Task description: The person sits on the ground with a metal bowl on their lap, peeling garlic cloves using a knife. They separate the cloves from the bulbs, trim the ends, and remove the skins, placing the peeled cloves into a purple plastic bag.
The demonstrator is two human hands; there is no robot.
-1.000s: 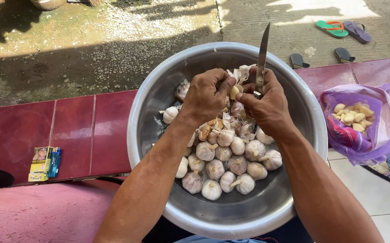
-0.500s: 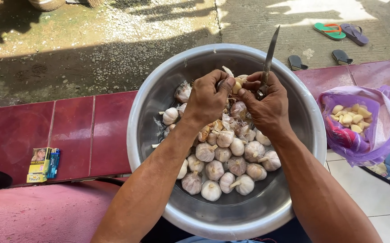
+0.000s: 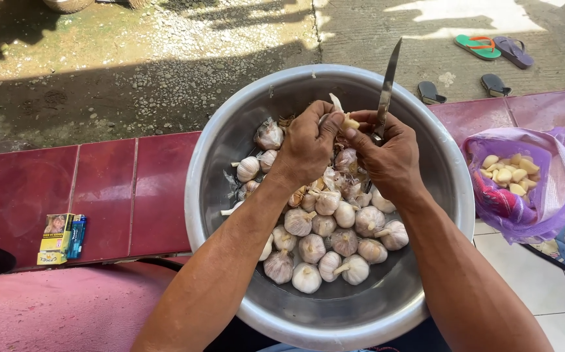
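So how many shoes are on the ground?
4: green flip-flop and purple flip-flop top right; left dark sandal and right dark sandal below them. Others may be hidden.

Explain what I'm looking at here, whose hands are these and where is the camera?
The single picture comes from a camera worn on a person's head, looking down at their own bare hands. The left hand pinches a garlic clove, with papery skin sticking up. The right hand grips a knife, blade pointing up. Both work over a large metal bowl filled with whole garlic bulbs. To the right, a purple plastic bag holds peeled cloves. A small yellow box lies on the red tiles to the left.
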